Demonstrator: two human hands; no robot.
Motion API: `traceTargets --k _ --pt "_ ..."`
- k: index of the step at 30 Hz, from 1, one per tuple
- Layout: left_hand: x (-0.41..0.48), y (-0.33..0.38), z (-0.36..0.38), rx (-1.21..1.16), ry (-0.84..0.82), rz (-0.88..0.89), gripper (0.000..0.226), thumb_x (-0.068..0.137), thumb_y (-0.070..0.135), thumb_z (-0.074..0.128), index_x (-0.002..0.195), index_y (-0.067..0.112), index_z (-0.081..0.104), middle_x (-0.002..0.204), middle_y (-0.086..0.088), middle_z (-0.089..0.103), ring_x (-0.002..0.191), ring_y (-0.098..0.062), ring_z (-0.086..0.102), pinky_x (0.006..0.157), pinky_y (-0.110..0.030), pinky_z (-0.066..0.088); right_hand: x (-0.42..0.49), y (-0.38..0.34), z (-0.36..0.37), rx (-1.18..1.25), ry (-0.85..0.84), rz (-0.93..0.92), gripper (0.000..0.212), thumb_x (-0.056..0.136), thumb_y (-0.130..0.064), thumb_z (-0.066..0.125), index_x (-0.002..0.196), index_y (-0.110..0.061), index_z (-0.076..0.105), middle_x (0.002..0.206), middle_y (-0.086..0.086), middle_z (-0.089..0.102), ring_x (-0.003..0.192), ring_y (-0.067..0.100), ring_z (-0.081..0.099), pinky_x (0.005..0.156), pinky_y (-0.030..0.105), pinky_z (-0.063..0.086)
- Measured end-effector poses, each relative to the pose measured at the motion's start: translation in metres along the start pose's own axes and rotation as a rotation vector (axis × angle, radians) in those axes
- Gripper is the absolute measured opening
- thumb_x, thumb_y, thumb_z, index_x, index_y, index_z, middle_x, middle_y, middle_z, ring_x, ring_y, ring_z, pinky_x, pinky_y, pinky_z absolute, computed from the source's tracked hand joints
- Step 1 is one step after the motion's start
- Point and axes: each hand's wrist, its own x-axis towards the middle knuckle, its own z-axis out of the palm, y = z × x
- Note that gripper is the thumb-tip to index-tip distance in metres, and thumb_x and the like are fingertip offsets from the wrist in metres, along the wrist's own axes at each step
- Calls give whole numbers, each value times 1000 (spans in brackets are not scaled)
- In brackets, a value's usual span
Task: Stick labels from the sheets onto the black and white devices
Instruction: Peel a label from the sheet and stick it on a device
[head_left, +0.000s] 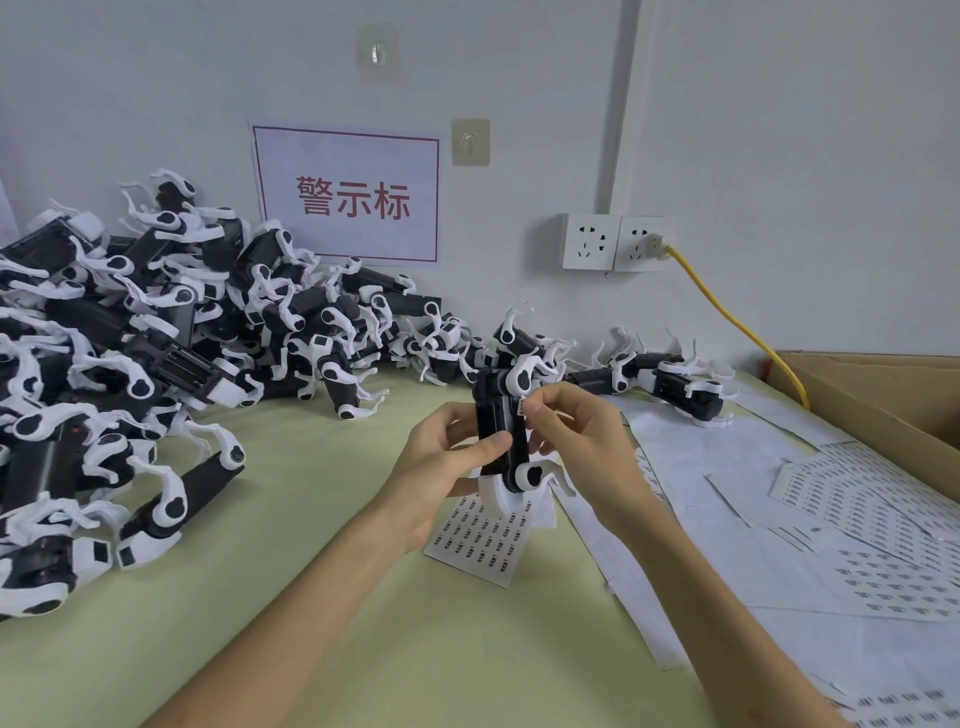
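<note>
Step in hand: judging by the pose, placing one small label on the side of the held device.
Left grip (441, 462): fingers and thumb curled round the lower body of the device (498, 431), holding it upright above the near middle of the worktop (311, 571).
Right grip (576, 436): thumb and forefinger pinch the label (521, 405) against the device's right side, just below its upper white joint.
Doing it well: keep the left grip firm so the body does not twist. Line the label's edge up with the black casing before pressing. Set one end down first, then rub along it with the thumb so it lies flat, clear of the white joint.
Risk: the label is tiny and may stick to a fingertip or land crooked. Whether it is already stuck down cannot be told.
Devices in hand: one.
Devices in the pile (130, 353): too tangled to count, clearly dozens, heaped along the left and far edges of the worktop.
Devices near the far right edge (670, 384): a few, exact number unclear.
Label sheet under the hands (478, 540): one.
Sheets toward the right edge (883, 566): several overlapping, not countable.
Cardboard box (883, 395): one, at the right edge.
Wall sockets (615, 241): two, with one yellow cable (727, 312) plugged in.
Sign (348, 195): one, on the wall.
</note>
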Motion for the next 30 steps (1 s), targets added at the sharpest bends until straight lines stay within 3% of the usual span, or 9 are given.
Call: traceTargets --k 15,23,30 --pt "-1 -1 4 55 78 38 35 87 10 79 116 9 59 109 6 77 88 -14 77 61 -16 54 -1 1 1 -71 58 -26 13 95 -12 71 82 -9 69 70 -11 68 56 10 62 59 19 52" --pt "-2 0 7 62 102 57 33 87 5 79 114 7 59 107 4 77 84 -13 77 60 -16 53 0 4 2 -153 83 -71 17 95 -14 71 81 -22 69 75 -11 70 62 11 67 64 25 55" --pt "-2 -1 7 79 104 60 33 87 6 79 113 9 59 108 4 77 87 -13 77 61 -18 54 -1 5 2 -196 112 -90 15 94 -14 72 82 -22 70 77 -10 72 63 11 69 60 19 51"
